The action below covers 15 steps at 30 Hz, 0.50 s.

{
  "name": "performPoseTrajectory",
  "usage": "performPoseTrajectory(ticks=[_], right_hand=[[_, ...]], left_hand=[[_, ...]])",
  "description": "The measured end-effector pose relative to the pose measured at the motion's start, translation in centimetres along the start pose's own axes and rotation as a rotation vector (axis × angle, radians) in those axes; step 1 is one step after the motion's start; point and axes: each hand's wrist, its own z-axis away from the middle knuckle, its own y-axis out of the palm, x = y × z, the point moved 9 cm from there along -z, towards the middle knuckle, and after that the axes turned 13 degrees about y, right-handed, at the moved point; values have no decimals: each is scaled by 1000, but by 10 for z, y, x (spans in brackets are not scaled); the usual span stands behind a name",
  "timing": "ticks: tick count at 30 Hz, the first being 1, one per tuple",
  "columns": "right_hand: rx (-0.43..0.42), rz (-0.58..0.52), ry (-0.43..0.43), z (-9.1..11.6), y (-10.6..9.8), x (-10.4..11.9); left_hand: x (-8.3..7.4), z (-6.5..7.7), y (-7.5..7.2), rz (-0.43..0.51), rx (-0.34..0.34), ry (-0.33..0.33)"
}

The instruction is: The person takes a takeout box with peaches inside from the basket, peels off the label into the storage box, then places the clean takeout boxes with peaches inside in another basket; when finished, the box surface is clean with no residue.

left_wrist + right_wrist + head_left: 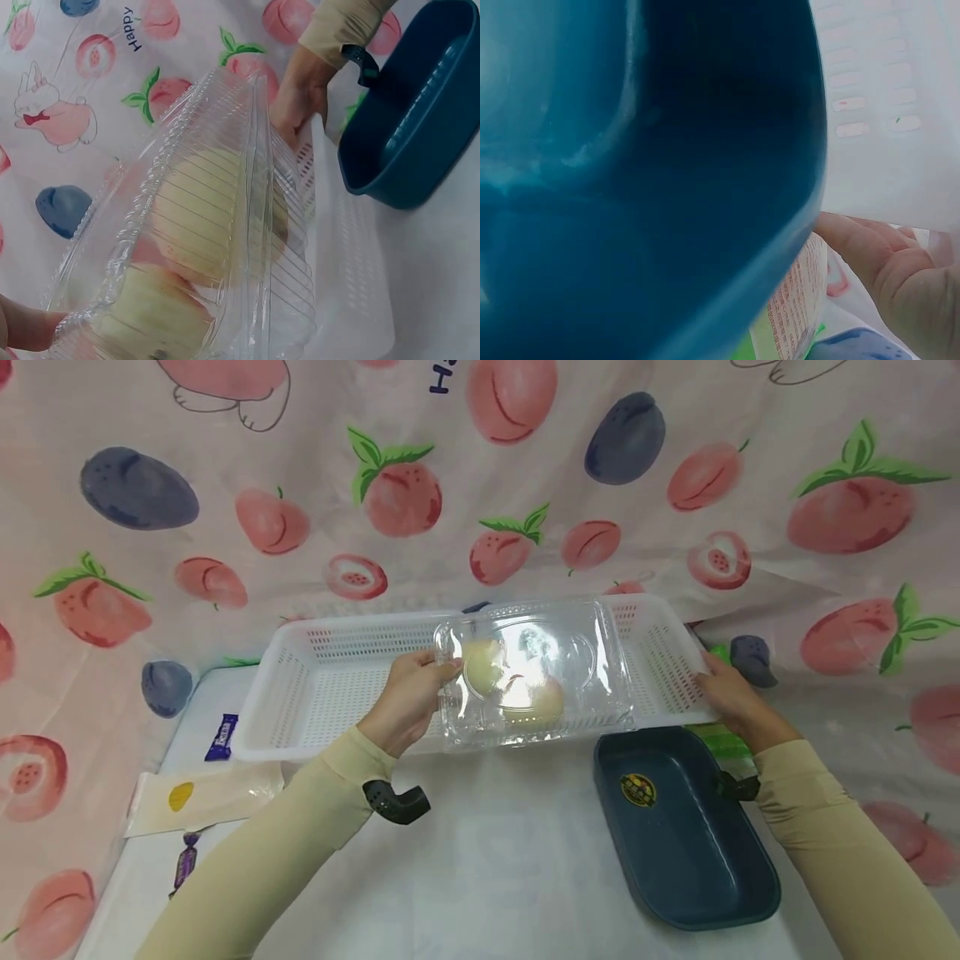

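Observation:
My left hand (411, 700) grips the left end of a clear plastic clamshell box (592, 693), thumb on top. Pale yellow round fruits (196, 214) with a faint red blush show through its ribbed wall; glare hides part of them in the head view. The box is held above a long white perforated basket (337, 681); whether they touch, I cannot tell. At the basket's right end, my right hand (738, 700) holds the rim. Its thumb (855, 244) shows by the basket wall in the right wrist view, most fingers being hidden.
A dark blue rectangular tub (686, 835) stands in front of the basket's right end, below my right wrist. Behind it lies a green package (722, 743). On the left are a purple wrapped bar (222, 737), a cream packet (206, 797) and a purple candy (186, 860). Fruit-printed cloth (420, 435) hangs behind.

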Motion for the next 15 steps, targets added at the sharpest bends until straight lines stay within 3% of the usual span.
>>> performPoseTrajectory(ticks=[15], right_hand=[[6,-11,-32,5,2,5]], left_hand=[[13,-43,25,-6,-76,-31]])
